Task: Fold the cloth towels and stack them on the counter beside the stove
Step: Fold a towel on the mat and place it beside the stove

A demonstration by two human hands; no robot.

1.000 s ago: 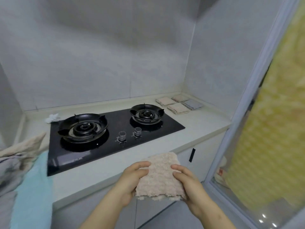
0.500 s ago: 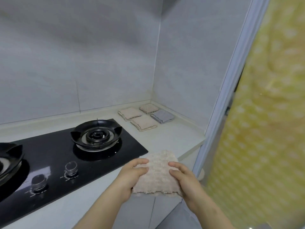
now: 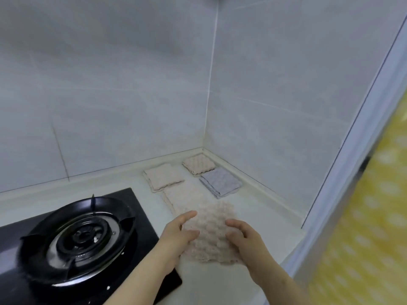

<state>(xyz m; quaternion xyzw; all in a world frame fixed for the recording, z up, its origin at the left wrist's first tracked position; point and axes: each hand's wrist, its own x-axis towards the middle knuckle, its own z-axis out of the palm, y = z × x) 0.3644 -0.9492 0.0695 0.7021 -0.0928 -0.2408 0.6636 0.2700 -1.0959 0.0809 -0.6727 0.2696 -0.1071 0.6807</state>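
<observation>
Beige waffle towel [image 3: 211, 230] is being held low over the tabletop [image 3: 264, 219] beside the stove [image 3: 77, 234], left hand [image 3: 178, 234] and right hand [image 3: 244, 238] pinching its sides, seemingly so it lands flat by the folded towels [image 3: 165, 176].

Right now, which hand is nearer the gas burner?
Left. The left hand grips the left edge of the beige towel, just right of the burner; the right hand holds the opposite edge, farther away.

Pale counter [image 3: 253, 208], black stove [image 3: 81, 235], beige folded towels [image 3: 164, 176], grey folded towel [image 3: 220, 182]
</observation>
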